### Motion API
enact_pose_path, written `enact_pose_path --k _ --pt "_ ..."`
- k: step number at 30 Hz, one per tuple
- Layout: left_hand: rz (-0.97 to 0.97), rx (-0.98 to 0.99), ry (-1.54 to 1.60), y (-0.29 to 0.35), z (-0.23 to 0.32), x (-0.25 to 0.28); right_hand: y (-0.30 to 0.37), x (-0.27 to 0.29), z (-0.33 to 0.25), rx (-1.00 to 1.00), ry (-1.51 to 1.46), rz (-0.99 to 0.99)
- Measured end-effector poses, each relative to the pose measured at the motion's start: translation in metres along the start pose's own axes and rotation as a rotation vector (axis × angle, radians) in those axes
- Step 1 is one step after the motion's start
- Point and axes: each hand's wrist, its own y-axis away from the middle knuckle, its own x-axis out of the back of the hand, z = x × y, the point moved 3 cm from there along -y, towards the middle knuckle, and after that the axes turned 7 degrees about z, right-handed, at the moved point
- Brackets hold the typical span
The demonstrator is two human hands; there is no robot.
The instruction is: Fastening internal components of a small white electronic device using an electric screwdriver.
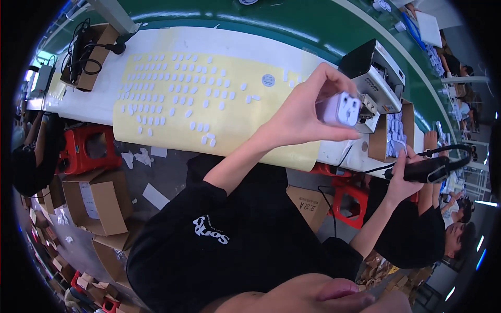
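My left hand (295, 115), raised over the table, is closed around a white plastic block (342, 109) with dark openings in its end face. At the right, my right hand (401, 180) is closed around a black handheld device (424, 170) with a thick black cord; its exact kind is unclear. A small white piece (400, 147) shows at that hand's fingertips, and I cannot tell whether it is held. Many small white oval pieces (180, 78) lie in loose rows on a yellow sheet (245, 125) to the left.
Beyond my left hand stands a white-and-black machine (373, 73). A cardboard box (378, 143) of white parts sits beside my right hand. Another box (104, 39) with black cables is at the far left. Red stools (88, 151) and a co-worker (412, 235) flank me.
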Motion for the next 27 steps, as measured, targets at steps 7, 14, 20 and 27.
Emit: enact_pose_path --k 7,14,20,27 --pt "-0.048 0.118 -0.279 0.022 -0.002 -0.007 0.024 -0.048 -0.093 0.552 -0.021 -0.224" --pt "-0.136 0.154 -0.284 0.027 -0.019 0.007 0.039 -0.075 -0.126 0.852 -0.029 -0.295" --pt "-0.062 0.037 -0.214 0.027 -0.020 0.005 0.051 -0.077 -0.125 0.807 -0.025 -0.378" --pt "-0.127 0.156 -0.233 0.027 -0.017 0.004 0.045 -0.072 -0.118 0.631 0.085 -0.480"
